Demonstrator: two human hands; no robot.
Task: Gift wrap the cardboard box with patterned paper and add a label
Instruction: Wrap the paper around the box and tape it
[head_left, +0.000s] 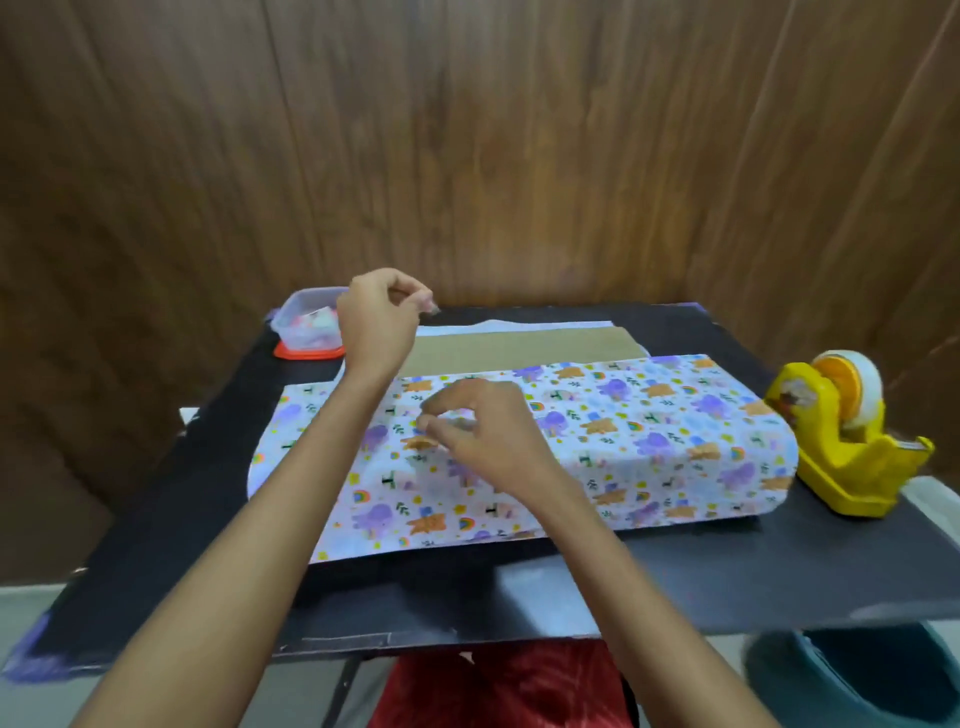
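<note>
The sticker on the dispenser (852, 441) is showing too blurred to read. The left hand (379, 317) is hovering raised, fingertips pinching together; on what, I cannot tell. The right hand (483, 431) is curling narrow just above the paper (649, 431), and I cannot tell its hold either. The paper is draping the box (519, 345), with bare cardboard showing beyond the fingers. Open table (727, 571) is lying nearer than the fingers.

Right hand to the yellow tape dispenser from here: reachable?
Probably yes. The tape dispenser stands by the right end of the paper-covered box, with nothing lying between it and the right hand. Whether those curled fingers hold something is too blurred to tell.
</note>
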